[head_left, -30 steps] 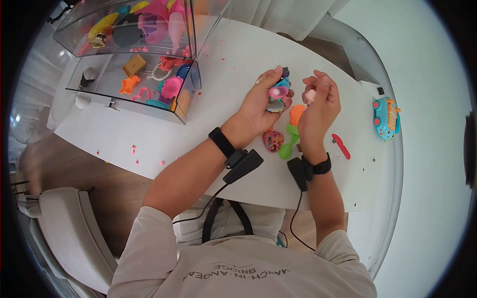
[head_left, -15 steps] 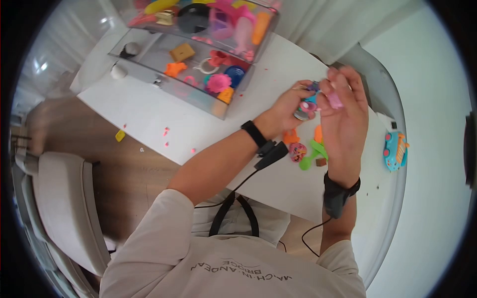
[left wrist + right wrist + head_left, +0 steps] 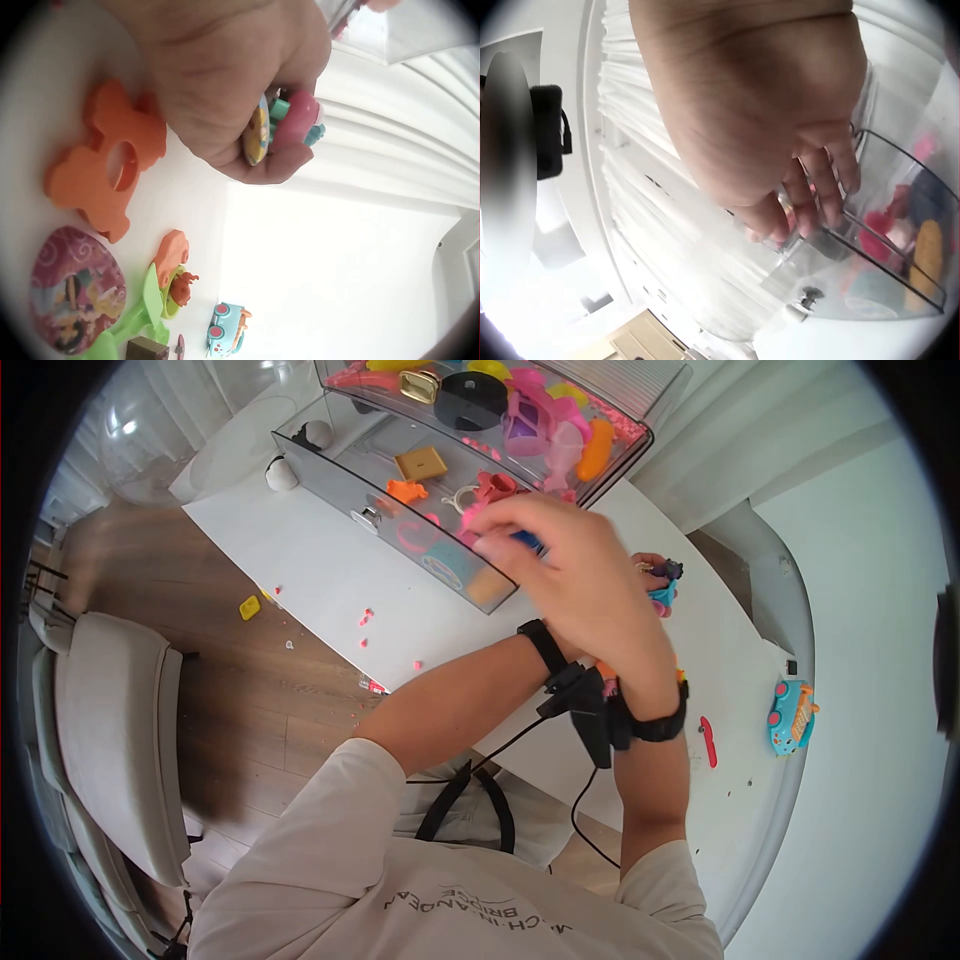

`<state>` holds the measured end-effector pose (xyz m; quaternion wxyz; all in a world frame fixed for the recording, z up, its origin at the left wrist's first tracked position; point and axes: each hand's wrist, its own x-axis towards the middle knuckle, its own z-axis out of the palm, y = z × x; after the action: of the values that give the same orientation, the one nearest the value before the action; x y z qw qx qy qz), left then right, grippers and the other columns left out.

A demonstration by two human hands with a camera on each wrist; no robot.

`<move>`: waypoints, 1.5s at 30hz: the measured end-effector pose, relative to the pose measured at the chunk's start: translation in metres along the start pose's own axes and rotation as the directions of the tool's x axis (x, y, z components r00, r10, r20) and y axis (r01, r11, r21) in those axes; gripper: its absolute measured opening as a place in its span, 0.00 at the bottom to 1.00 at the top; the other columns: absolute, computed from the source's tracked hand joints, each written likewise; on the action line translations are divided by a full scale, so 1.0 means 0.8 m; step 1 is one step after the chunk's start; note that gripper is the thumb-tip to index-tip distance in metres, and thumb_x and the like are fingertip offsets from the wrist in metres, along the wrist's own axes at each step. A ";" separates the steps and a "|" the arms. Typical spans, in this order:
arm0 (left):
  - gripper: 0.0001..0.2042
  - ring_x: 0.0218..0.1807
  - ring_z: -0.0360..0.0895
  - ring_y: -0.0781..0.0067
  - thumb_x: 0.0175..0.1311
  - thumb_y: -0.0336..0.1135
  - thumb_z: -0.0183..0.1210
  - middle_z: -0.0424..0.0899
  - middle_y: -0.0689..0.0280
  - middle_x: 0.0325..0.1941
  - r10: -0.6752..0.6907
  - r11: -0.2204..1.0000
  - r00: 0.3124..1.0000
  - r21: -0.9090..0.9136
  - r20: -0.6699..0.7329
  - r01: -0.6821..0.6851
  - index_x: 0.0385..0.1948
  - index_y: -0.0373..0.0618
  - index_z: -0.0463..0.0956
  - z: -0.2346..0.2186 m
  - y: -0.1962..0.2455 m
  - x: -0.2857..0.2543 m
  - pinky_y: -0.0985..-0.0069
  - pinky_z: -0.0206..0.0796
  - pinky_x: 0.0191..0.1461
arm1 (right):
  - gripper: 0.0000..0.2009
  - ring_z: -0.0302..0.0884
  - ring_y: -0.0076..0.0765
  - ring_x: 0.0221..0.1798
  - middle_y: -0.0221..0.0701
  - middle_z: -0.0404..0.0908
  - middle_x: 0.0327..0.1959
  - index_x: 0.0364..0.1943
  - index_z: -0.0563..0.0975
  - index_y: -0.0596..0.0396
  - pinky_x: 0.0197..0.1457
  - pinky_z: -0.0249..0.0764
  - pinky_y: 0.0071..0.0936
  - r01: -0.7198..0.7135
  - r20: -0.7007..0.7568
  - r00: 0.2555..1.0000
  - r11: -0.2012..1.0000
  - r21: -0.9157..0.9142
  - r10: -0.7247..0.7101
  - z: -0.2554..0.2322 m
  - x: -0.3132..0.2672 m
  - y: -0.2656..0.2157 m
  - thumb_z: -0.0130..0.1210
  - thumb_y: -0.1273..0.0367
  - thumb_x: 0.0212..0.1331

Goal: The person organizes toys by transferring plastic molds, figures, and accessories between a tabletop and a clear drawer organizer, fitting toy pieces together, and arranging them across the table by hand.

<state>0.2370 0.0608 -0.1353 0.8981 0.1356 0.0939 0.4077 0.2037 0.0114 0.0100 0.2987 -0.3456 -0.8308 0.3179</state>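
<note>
My left hand (image 3: 232, 82) grips a bunch of small toys: a pink rounded piece (image 3: 295, 120), teal parts and a flat piece with a printed picture (image 3: 257, 133). In the head view it is mostly behind my right arm, with a blue and dark toy (image 3: 664, 590) showing beyond. My right hand (image 3: 585, 575) reaches over the front corner of the lower tray of a clear box (image 3: 380, 525), fingers bent. Pink shows between its fingers in the right wrist view, where it holds a small pink piece largely hidden by the palm.
An orange cut-out shape (image 3: 105, 161), a heart-shaped picture piece (image 3: 77, 291) and a green spoon-like toy (image 3: 142, 307) lie near my left hand. A red knife-shaped toy (image 3: 709, 742) and a blue toy car (image 3: 792, 717) lie to the right. The upper tier (image 3: 520, 420) holds colourful toys.
My right hand has swung left from beside my left hand to over the box, carrying the pink piece. The head view has turned, so the box sits nearer the middle.
</note>
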 end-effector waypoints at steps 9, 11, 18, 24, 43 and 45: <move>0.18 0.43 0.82 0.67 0.71 0.31 0.60 0.81 0.64 0.46 0.157 0.987 0.982 -0.055 0.109 -0.152 0.59 0.54 0.69 0.027 0.021 -0.017 0.74 0.72 0.32 | 0.15 0.82 0.26 0.41 0.34 0.85 0.42 0.52 0.80 0.57 0.46 0.76 0.24 -0.454 -0.417 0.842 0.867 -0.207 0.342 -0.138 -0.058 0.017 0.59 0.61 0.70; 0.18 0.43 0.81 0.68 0.71 0.31 0.60 0.80 0.65 0.47 0.180 0.984 0.978 -0.026 0.108 -0.178 0.60 0.55 0.69 0.031 0.022 -0.020 0.75 0.71 0.32 | 0.17 0.83 0.30 0.40 0.35 0.86 0.43 0.53 0.80 0.56 0.46 0.76 0.27 -0.474 -0.391 0.857 0.810 -0.345 0.335 -0.138 -0.071 0.045 0.60 0.60 0.68; 0.17 0.41 0.79 0.76 0.73 0.32 0.59 0.79 0.68 0.45 0.181 0.982 0.973 0.020 0.142 -0.186 0.60 0.55 0.70 0.014 0.024 -0.016 0.76 0.69 0.30 | 0.13 0.84 0.46 0.42 0.36 0.86 0.43 0.43 0.82 0.53 0.44 0.76 0.41 -0.553 -0.262 0.832 0.699 -0.453 0.489 -0.123 -0.050 0.053 0.58 0.60 0.65; 0.16 0.37 0.79 0.76 0.72 0.33 0.61 0.80 0.68 0.44 0.241 0.958 0.968 0.145 0.066 -0.248 0.58 0.55 0.71 0.034 0.026 -0.024 0.77 0.68 0.28 | 0.09 0.84 0.47 0.35 0.38 0.86 0.35 0.39 0.82 0.55 0.40 0.77 0.40 -0.415 -0.440 0.879 0.753 -0.511 0.185 -0.118 -0.051 0.091 0.60 0.65 0.63; 0.27 0.45 0.80 0.64 0.69 0.32 0.64 0.79 0.63 0.49 0.201 0.968 0.980 -0.153 -0.001 -0.199 0.68 0.55 0.64 0.034 0.024 -0.033 0.71 0.72 0.38 | 0.07 0.81 0.36 0.33 0.33 0.85 0.36 0.40 0.82 0.57 0.38 0.76 0.30 -0.087 -0.291 0.957 0.949 -0.302 -0.005 -0.048 -0.023 -0.005 0.63 0.68 0.63; 0.29 0.47 0.81 0.63 0.69 0.32 0.65 0.80 0.61 0.50 0.216 0.956 0.976 -0.207 0.010 -0.210 0.70 0.56 0.64 0.034 0.026 -0.031 0.71 0.74 0.39 | 0.07 0.81 0.35 0.33 0.33 0.85 0.37 0.40 0.82 0.58 0.38 0.76 0.30 -0.185 -0.326 0.941 0.947 -0.262 0.094 -0.085 -0.033 -0.006 0.62 0.69 0.64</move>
<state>0.2137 0.0505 -0.1016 0.8596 0.0583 0.0216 0.5072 0.2660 0.0105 0.0485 0.3478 -0.4896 -0.7843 0.1557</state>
